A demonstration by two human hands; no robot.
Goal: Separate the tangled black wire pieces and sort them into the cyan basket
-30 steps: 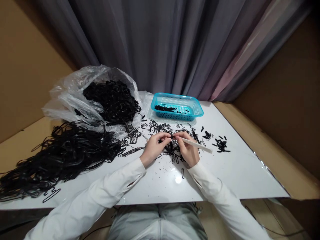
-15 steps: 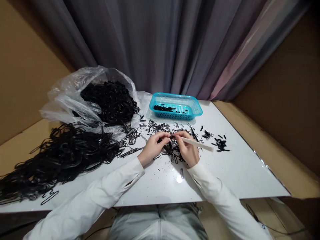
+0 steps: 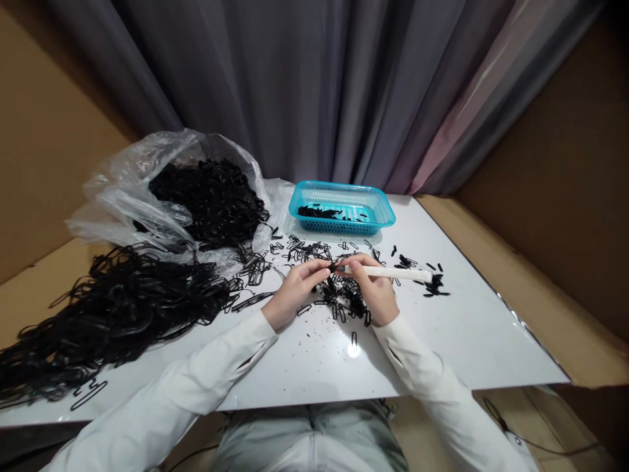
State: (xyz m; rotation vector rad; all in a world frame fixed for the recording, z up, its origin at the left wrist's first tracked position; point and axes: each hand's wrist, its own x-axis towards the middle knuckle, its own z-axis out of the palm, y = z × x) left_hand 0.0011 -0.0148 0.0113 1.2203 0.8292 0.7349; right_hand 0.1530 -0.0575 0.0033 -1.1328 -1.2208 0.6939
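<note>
Centrally: small black piece (image 3: 333, 267), pinched by left fingers (image 3: 320, 274); white tool (image 3: 410, 274), gripped by right fingers (image 3: 357, 269), pointed leftward at piece.

My 2 arms reach forward from the lower corners of the view, angling inward until the hands nearly meet at the centre. My left hand (image 3: 295, 288) has its thumb and index finger pinched together, the wrist (image 3: 270, 318) bare just past the cuff. My right hand (image 3: 376, 292) mirrors it, fingers curled in and thumb drawn up against them. Both sets of fingertips point toward each other, and both forearms slope upward, sleeved in white.
</note>
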